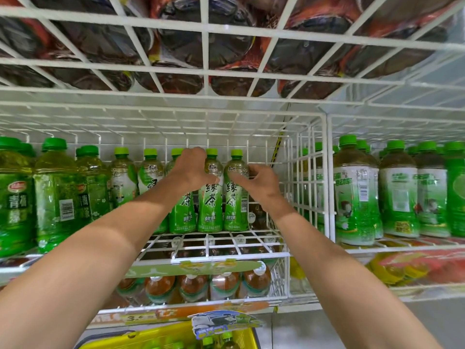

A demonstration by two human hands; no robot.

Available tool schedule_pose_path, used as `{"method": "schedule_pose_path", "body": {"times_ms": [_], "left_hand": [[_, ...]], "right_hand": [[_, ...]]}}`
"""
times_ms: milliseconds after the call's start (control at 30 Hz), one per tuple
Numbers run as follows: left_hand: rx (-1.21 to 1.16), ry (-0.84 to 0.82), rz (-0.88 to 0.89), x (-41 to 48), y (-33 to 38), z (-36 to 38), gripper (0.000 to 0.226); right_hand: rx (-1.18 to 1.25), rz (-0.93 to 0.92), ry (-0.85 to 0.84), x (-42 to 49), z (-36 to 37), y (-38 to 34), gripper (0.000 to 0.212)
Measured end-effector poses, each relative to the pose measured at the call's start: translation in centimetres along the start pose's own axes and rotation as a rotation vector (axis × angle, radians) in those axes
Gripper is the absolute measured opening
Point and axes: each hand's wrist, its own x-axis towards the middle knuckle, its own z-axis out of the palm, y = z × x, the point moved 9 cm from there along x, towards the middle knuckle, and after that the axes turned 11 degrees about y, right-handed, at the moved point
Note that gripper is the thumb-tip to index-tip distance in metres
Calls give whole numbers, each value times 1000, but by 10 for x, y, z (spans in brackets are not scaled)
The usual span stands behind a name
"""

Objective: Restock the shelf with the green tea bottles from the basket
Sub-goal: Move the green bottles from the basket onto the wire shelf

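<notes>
Several green tea bottles with lime caps stand in a row on the white wire shelf (208, 254). My left hand (191, 172) is wrapped around the neck of one bottle (182, 212) in the middle of the row. My right hand (261, 182) grips the shoulder of the rightmost bottle (235, 205). Between them stands another green tea bottle (210, 200). At the bottom edge, the yellow basket (241, 336) holds more green-capped bottles (226, 338), mostly cut off by the frame.
Larger green drink bottles (57, 195) fill the shelf to the left, and other green-labelled bottles (357, 192) sit in the bay to the right. Brown tea bottles (191, 285) stand on the shelf below. A wire shelf overhead (208, 44) carries dark bottles.
</notes>
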Motion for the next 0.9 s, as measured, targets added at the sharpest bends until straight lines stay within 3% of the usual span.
{"method": "schedule_pose_path", "body": {"times_ms": [300, 500, 700, 900], "left_hand": [[10, -5, -15, 0, -2, -4, 40], [83, 12, 18, -5, 5, -8, 39], [37, 16, 64, -16, 4, -15, 30], [132, -61, 158, -33, 7, -46, 72]], "right_hand": [[-30, -9, -16, 1, 4, 0, 35], [-167, -52, -82, 2, 6, -7, 45], [-306, -84, -177, 1, 2, -22, 39], [-559, -264, -187, -15, -8, -55, 30]]}}
